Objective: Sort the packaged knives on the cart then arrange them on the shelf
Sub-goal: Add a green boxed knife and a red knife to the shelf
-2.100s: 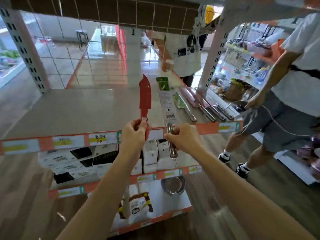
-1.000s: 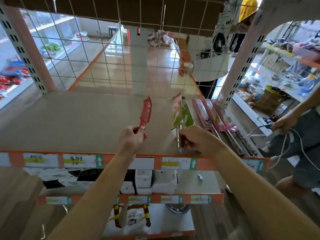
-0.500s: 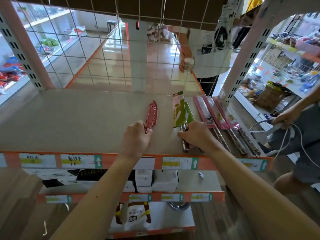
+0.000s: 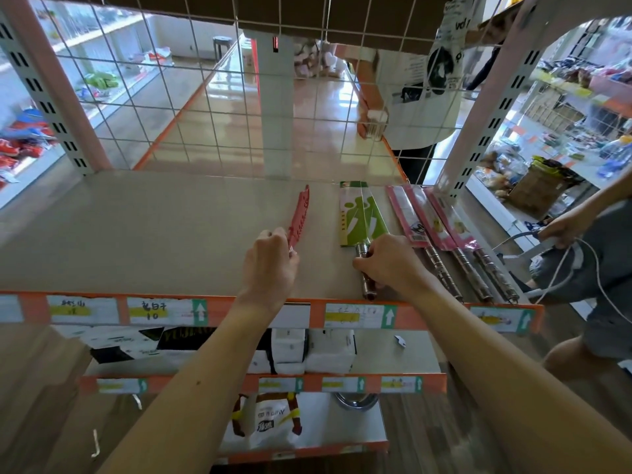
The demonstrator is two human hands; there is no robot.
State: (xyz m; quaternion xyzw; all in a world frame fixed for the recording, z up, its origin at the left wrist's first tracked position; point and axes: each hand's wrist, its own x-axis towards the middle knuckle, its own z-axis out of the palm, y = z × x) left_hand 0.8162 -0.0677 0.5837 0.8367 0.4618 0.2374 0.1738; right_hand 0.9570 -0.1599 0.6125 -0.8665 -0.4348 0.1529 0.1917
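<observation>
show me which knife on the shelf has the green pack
The knife gripped by the right hand, between the red knife and three pink-packed knives; only its pack is green.

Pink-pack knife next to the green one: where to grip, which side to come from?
Best bet: the bare steel handle of the pink-pack knife, taken from above at the shelf front edge. The handle sticks out of the pack toward that edge, the blade end points to the back, and the right hand and a neighbouring knife crowd its sides.

Red knife [image 4: 300, 215], green-packaged knife [image 4: 359, 213] on shelf [image 4: 136, 234]
</observation>
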